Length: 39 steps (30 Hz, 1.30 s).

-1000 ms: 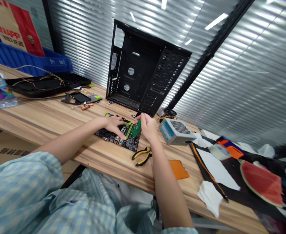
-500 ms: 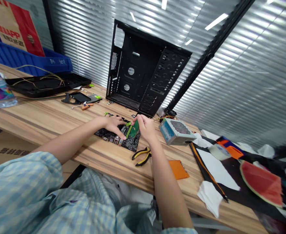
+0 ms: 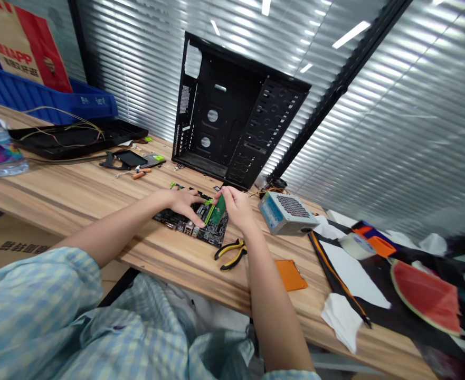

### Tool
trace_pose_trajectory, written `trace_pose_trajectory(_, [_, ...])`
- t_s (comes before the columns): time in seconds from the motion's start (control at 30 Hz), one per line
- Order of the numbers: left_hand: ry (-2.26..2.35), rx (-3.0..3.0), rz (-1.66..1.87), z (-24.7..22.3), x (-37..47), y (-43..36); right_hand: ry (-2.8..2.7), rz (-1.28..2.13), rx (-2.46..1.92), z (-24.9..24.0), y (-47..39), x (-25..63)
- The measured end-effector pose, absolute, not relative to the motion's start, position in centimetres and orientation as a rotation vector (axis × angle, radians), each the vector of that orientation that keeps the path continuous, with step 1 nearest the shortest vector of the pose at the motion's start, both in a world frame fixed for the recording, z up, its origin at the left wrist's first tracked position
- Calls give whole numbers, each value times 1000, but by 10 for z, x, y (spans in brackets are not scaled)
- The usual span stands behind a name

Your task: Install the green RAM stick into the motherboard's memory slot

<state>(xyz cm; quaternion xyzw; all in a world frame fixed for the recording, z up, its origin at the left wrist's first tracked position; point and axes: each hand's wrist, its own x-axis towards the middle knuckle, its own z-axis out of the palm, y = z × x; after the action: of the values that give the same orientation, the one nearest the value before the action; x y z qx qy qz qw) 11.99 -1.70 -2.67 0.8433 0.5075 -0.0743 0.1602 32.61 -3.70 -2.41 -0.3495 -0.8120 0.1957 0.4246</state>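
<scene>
Left hand: we spread our left hand over the motherboard, thumb and index finger near opposite ends of its bright green slots.
Right hand: with our right hand we pinch the upper part of a green circuit board between our fingertips.
Green circuit board: we hold it on edge, tilted, above the motherboard and just right of the slots; we cannot tell whether its lower edge touches.
Motherboard: we have it flat on the wooden table, before an open black computer case.
Beside our right forearm: yellow-and-black pliers to its left, an orange panel to its right.
Farther right: we see a power supply unit, beyond it a watermelon slice.
</scene>
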Motion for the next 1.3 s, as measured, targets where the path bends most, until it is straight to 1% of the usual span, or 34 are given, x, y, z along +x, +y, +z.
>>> trace_pose_trajectory(0.23, [1469, 2397, -254, -21, 122, -22, -1875, 523, -955, -29, -33, 327])
trace_pose_trajectory(0.43, [1477, 2392, -291, -22, 122, -21, -1757, 408, -1098, -30, -33, 326])
trace_pose_trajectory(0.63, [1478, 2393, -276, -22, 122, -22, -1755, 334, -1090, -30, -37, 323])
trace_pose_trajectory(0.93, [1484, 2386, -243, -23, 122, -20, -1720, 545, -1056, -35, -26, 326])
trace_pose_trajectory(1.17, [1492, 2393, -254, -23, 122, -21, -1659, 831, -942, -41, -18, 327])
trace_pose_trajectory(1.3, [1493, 2398, -254, -25, 122, -20, -1656, 838, -933, -40, -20, 325])
